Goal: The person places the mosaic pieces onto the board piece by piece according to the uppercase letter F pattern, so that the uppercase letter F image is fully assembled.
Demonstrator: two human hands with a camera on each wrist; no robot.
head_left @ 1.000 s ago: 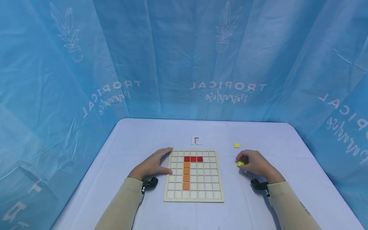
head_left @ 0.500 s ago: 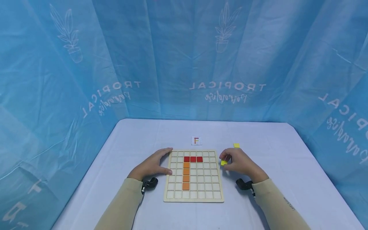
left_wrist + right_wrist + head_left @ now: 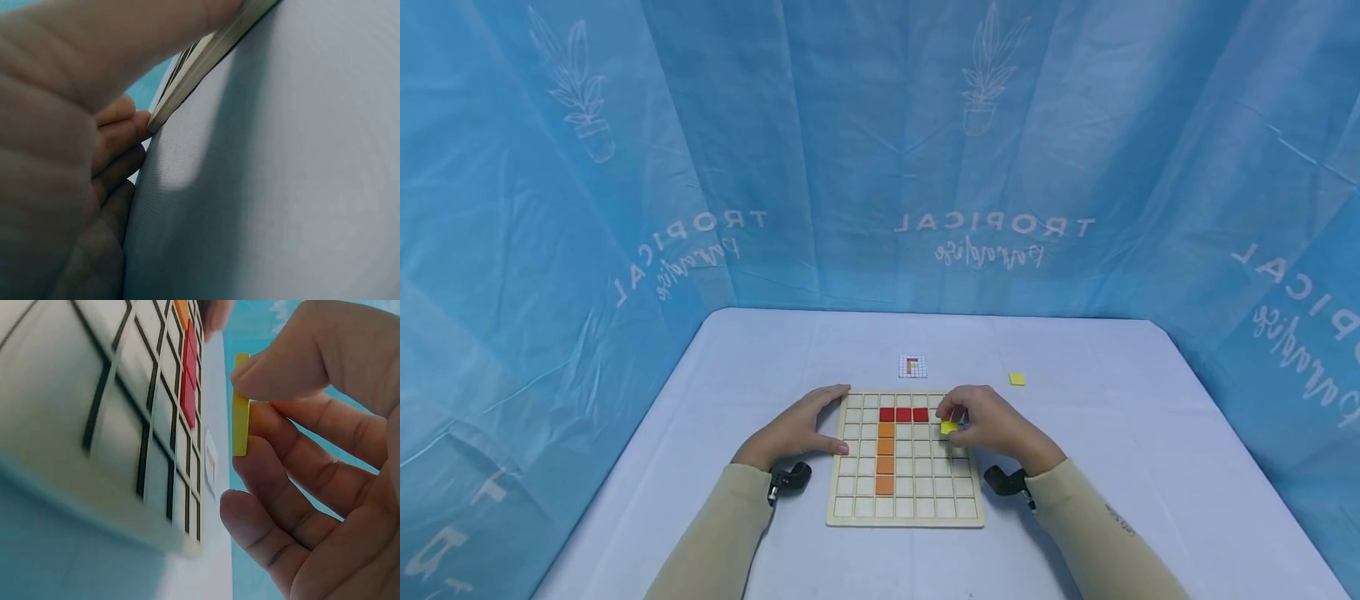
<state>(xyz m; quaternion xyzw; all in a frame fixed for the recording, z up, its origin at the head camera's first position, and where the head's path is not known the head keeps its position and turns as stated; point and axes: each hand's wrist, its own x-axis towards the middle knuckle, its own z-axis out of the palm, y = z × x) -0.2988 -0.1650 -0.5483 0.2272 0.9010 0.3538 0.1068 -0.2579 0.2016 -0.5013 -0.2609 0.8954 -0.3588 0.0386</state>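
A square wooden grid board [image 3: 925, 507] lies flat on the table. Three red tiles [image 3: 903, 414] form a row in it, and a column of orange tiles [image 3: 885, 447] runs down from the row's left end. My left hand [image 3: 792, 433] touches the board's left edge, thumb and fingers spread; the left wrist view shows its thumb [image 3: 144, 37] across the board's side. Above the right part of the grid, my right hand [image 3: 996, 422] pinches a yellow tile [image 3: 949, 427] between thumb and fingers. In the right wrist view this tile [image 3: 240, 428] appears edge-on.
Behind the board lies a small pattern card [image 3: 913, 367] with a coloured grid. Another yellow tile [image 3: 1017, 379] rests on the white tablecloth [image 3: 1075, 358] to the right. Blue curtains [image 3: 865, 150] hang around the table's back and sides.
The right hand has carried the yellow tile leftward from the cloth right of the board to over the grid's right columns. My left hand has stayed in place.
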